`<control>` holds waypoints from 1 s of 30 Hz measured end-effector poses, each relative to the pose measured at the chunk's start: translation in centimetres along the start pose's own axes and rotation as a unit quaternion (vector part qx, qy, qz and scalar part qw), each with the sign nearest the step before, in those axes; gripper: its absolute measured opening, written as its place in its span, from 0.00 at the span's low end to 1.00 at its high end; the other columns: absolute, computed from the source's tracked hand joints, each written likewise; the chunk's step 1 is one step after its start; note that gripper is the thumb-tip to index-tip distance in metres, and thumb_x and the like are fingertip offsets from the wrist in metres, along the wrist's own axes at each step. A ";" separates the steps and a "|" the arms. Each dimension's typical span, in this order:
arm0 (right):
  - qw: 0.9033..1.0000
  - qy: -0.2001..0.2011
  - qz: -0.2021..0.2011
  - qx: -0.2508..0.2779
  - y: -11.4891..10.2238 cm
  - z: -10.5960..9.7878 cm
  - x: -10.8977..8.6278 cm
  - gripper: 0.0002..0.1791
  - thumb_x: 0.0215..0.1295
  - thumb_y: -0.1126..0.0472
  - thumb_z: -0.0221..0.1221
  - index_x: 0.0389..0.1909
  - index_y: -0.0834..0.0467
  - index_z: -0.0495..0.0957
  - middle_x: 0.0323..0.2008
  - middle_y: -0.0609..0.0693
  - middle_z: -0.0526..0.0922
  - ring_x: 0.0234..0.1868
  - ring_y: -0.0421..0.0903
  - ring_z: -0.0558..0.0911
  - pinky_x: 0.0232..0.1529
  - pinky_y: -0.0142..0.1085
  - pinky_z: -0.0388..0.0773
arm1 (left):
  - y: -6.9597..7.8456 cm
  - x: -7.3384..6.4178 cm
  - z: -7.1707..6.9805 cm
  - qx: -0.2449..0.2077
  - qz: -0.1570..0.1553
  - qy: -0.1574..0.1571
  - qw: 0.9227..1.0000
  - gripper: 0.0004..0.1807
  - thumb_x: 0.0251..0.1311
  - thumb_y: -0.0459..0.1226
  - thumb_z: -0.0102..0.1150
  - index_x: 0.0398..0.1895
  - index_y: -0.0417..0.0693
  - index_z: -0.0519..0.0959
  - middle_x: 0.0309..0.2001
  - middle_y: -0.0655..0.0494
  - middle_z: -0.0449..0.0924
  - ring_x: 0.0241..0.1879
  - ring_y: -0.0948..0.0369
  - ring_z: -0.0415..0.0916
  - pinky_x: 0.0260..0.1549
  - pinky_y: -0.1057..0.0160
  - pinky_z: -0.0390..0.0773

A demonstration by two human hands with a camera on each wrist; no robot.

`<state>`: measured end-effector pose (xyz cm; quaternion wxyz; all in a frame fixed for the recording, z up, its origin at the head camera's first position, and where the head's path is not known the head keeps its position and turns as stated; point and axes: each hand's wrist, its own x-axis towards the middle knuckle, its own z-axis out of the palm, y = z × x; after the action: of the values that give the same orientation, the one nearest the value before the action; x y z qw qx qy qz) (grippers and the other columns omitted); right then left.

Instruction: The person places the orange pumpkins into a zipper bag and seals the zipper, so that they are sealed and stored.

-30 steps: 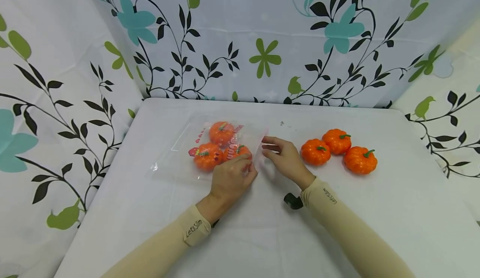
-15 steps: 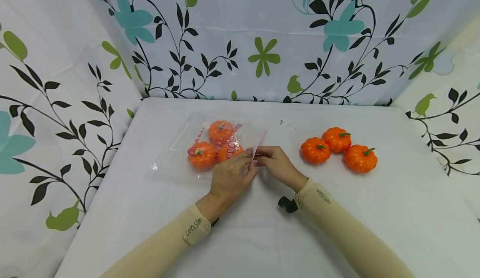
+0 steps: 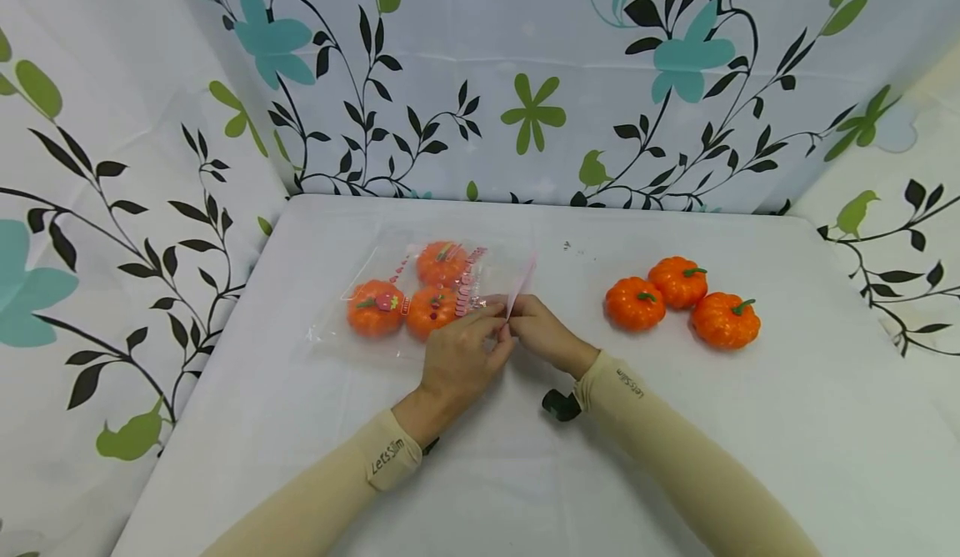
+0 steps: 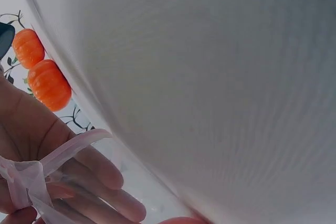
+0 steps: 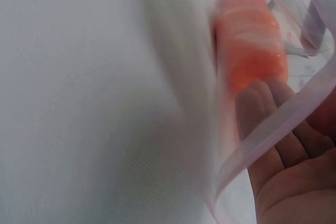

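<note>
A clear plastic bag (image 3: pixel 491 269) with pink print lies on the table, holding three small orange pumpkins, one of them the near-left pumpkin (image 3: pixel 373 310). My left hand (image 3: pixel 461 361) pinches the bag's pink-edged mouth (image 3: pixel 522 282) between thumb and fingers. Reaching through that mouth, my right hand (image 3: pixel 551 338) has its fingers extended inside the bag. In the right wrist view those straight fingers (image 5: pixel 252 111) come right up to a bagged pumpkin (image 5: pixel 254 35). The left wrist view shows the right palm (image 4: pixel 37 124) behind the pink strip. In the head view, its fingertips are hidden.
To the right of the hands sit three loose orange pumpkins with green stems: a left one (image 3: pixel 634 303), a back one (image 3: pixel 677 282) and a right one (image 3: pixel 725 321). A white cloth covers the table (image 3: pixel 810 424). Patterned curtains (image 3: pixel 480 65) stand around it.
My right hand has moved left into the bag's mouth. The two nearer pumpkins inside have shifted left, deeper into the bag. My left hand keeps its place at the edge.
</note>
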<state>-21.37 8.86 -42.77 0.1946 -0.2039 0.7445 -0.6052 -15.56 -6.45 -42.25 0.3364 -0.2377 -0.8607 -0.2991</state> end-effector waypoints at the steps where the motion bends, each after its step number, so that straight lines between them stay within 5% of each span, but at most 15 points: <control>1: 1.000 0.000 -0.001 -0.002 -0.1 0.0 -0.1 0.25 0.59 0.74 0.43 0.55 0.78 0.77 0.56 0.65 0.81 0.47 0.41 0.78 0.49 0.30 0.75 | 0.0 0.0 0.0 -0.002 0.001 0.000 1.000 0.04 0.52 0.31 0.70 0.31 0.40 0.89 0.43 0.48 0.88 0.40 0.55 0.88 0.35 0.60 0.86; 8: 0.999 0.010 -0.008 -0.046 -0.5 -0.9 -1.5 0.22 0.69 0.73 0.47 0.60 0.70 0.77 0.65 0.58 0.77 0.65 0.50 0.76 0.66 0.46 0.70 | 0.2 0.1 0.0 -0.002 0.003 -0.005 1.000 0.04 0.53 0.32 0.70 0.31 0.40 0.88 0.43 0.47 0.88 0.39 0.54 0.88 0.32 0.61 0.86; 13: 0.986 0.059 -0.012 -0.154 -1.8 -2.8 -3.6 0.22 0.71 0.66 0.54 0.65 0.64 0.76 0.58 0.57 0.82 0.59 0.55 0.81 0.60 0.51 0.76 | 0.3 0.3 0.0 0.008 -0.001 -0.004 1.000 0.03 0.51 0.32 0.70 0.29 0.40 0.87 0.41 0.48 0.89 0.35 0.55 0.88 0.29 0.63 0.85; 18: 0.955 0.117 -0.029 -0.272 -3.5 -5.1 -5.8 0.29 0.67 0.57 0.64 0.69 0.57 0.74 0.60 0.49 0.81 0.59 0.56 0.80 0.59 0.52 0.77 | 0.3 0.3 0.0 0.012 -0.006 -0.008 1.000 0.03 0.51 0.32 0.71 0.28 0.41 0.87 0.41 0.49 0.89 0.33 0.56 0.88 0.27 0.63 0.84; 24: 0.899 0.164 -0.046 -0.403 -4.7 -8.0 -7.6 0.50 0.55 0.47 0.74 0.76 0.54 0.63 0.72 0.52 0.69 0.71 0.55 0.68 0.67 0.57 0.67 | 0.2 0.2 0.0 0.011 -0.011 -0.008 1.000 0.01 0.51 0.31 0.70 0.27 0.42 0.87 0.40 0.50 0.89 0.32 0.56 0.88 0.25 0.64 0.84; 30: 0.880 0.149 -0.004 -0.452 -4.5 -10.9 -8.5 0.68 0.44 0.43 0.79 0.81 0.53 0.48 0.78 0.57 0.55 0.75 0.60 0.58 0.68 0.61 0.62 | 0.2 0.0 0.1 0.006 -0.012 -0.007 1.000 0.02 0.51 0.32 0.70 0.28 0.41 0.87 0.40 0.50 0.89 0.31 0.56 0.87 0.23 0.65 0.83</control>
<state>-19.76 21.59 -35.86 -0.0344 -0.1798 0.9565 -0.2272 -15.49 -6.25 -42.22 0.3282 -0.2271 -0.8675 -0.2969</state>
